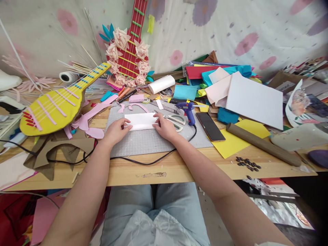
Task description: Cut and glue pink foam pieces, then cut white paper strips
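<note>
1. A person's left hand (118,131) and right hand (164,127) hold a white sheet (140,119) by its two ends, thumbs and fingertips on its edges, at a crowded craft table (123,177).

2. The sheet lies on a grey cutting mat (135,145), directly in front of the person, between the two hands. A faint line runs along its length (a crease or an overlapping layer; the view does not settle which).

3. Work on this piece appears to be at an early stage: its outline is a plain rectangle, with no curved cut, glue or decoration visible, and it is joined to nothing.

4. Tools rest unused. Scissors (176,123) lie just beside the right hand, and a blue glue gun (188,112) sits beyond them, near a dark phone (210,126).

5. Other pieces look far more advanced. A yellow lute-shaped model (51,111), at left, has strings, pink bars and red pegs in place; a red model (127,59), trimmed with pale pink petals, leans at the back.

6. Pink offcuts (88,118) left of the mat show that cutting has been done, though nothing visible ties them to the white sheet.
</note>
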`<action>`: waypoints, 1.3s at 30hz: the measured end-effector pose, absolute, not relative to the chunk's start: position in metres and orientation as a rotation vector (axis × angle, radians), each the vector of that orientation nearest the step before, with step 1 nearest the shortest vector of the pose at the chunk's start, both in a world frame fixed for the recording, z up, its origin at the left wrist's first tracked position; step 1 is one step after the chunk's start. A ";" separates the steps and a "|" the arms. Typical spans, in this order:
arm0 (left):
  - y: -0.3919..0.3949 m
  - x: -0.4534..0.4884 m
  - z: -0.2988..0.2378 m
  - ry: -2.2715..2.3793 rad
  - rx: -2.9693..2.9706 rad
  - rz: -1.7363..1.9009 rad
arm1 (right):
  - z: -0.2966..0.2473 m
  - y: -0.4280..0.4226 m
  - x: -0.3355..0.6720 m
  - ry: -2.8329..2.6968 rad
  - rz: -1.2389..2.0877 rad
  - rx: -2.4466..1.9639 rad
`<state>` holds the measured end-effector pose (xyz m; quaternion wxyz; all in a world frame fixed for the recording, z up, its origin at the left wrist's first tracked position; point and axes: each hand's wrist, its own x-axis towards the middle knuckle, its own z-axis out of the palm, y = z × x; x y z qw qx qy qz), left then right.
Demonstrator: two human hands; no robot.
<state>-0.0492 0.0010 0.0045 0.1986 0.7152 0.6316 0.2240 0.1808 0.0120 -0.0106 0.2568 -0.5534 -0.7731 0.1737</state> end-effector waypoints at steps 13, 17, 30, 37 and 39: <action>0.002 -0.049 0.002 1.804 2.004 0.626 | -0.013 0.012 0.178 -2.080 0.457 -1.528; 0.003 -0.051 -0.001 1.799 2.058 0.611 | -0.014 0.013 0.178 -2.085 0.455 -1.519; 0.000 -0.050 -0.001 1.853 2.176 0.547 | -0.013 0.010 0.179 -2.088 0.455 -1.488; 0.000 -0.044 -0.004 1.770 2.328 0.558 | -0.013 0.007 0.178 -2.160 0.305 -1.508; 0.001 -0.044 -0.005 1.737 2.347 0.536 | -0.013 0.007 0.179 -2.192 0.288 -1.489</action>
